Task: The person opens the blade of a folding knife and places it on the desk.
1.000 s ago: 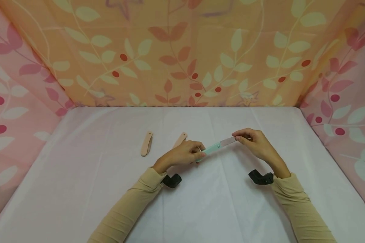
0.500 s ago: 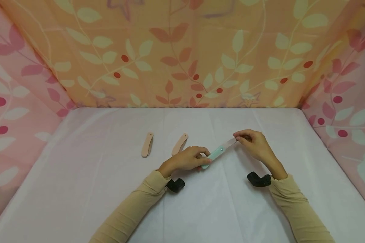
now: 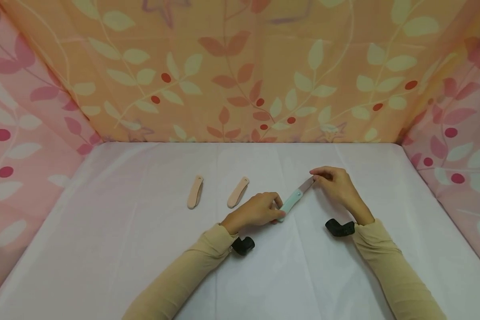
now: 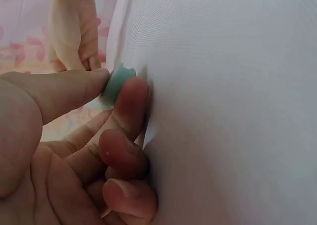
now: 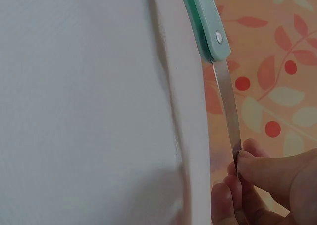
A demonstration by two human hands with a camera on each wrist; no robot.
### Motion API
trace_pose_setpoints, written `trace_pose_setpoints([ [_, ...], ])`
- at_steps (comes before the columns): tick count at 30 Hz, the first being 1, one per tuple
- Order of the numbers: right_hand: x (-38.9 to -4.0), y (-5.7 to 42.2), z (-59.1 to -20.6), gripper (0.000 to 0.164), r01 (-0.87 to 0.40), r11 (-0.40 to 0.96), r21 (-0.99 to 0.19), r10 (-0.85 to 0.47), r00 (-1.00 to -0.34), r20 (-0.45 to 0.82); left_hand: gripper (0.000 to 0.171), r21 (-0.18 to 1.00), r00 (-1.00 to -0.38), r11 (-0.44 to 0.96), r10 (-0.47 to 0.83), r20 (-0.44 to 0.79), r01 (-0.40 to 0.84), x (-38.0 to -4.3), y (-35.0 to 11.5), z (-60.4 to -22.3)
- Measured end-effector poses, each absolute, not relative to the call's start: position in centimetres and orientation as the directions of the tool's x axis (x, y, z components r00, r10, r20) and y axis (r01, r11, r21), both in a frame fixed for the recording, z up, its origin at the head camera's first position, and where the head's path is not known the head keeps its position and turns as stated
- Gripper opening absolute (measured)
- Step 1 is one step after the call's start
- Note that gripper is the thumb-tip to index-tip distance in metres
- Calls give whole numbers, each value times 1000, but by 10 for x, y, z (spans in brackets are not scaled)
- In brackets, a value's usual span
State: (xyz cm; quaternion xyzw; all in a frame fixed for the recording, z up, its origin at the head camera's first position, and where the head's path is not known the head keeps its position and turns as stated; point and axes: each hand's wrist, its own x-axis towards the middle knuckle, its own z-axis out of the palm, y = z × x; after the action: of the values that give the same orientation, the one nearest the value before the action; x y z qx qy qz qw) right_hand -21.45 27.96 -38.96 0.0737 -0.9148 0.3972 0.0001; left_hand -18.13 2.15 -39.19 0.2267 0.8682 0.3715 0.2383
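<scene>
A folding knife with a mint-green handle (image 3: 291, 202) and a metal blade (image 5: 228, 103) is unfolded between the two hands. My left hand (image 3: 257, 210) pinches the handle's near end between thumb and fingers; its other fingertips lie against the white cloth in the left wrist view. With thumb and fingertips, my right hand (image 3: 335, 186) pinches the blade's tip, which they hide. The knife slants up and away to the right. Two folded beige knives, one farther left (image 3: 195, 192) and one nearer the left hand (image 3: 238, 192), lie side by side on the cloth.
A white cloth (image 3: 104, 249) covers the table. Patterned orange fabric (image 3: 232, 66) hangs behind it, with pink fabric at both sides. Black wrist mounts (image 3: 244, 246) stick out from the sleeves.
My left hand has moved right and slightly toward me with the handle, so the knife stands steeper. The beige knife beside it is now fully uncovered. The right hand keeps the tip.
</scene>
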Motion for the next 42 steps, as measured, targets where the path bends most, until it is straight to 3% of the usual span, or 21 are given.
trace_pose_setpoints([
  [12,-235,280,-392,26,-142,710,-690,-136,-989,64,26,678,-810,687,538,-233,261,-183,33,-391],
  [22,-238,280,-394,33,-123,716,-687,-179,-984,-10,23,723,-809,635,558,-186,271,-183,25,-395],
  [42,-237,255,-383,35,-192,684,-703,-220,-974,52,22,739,-853,615,511,-105,277,-182,-3,-386],
])
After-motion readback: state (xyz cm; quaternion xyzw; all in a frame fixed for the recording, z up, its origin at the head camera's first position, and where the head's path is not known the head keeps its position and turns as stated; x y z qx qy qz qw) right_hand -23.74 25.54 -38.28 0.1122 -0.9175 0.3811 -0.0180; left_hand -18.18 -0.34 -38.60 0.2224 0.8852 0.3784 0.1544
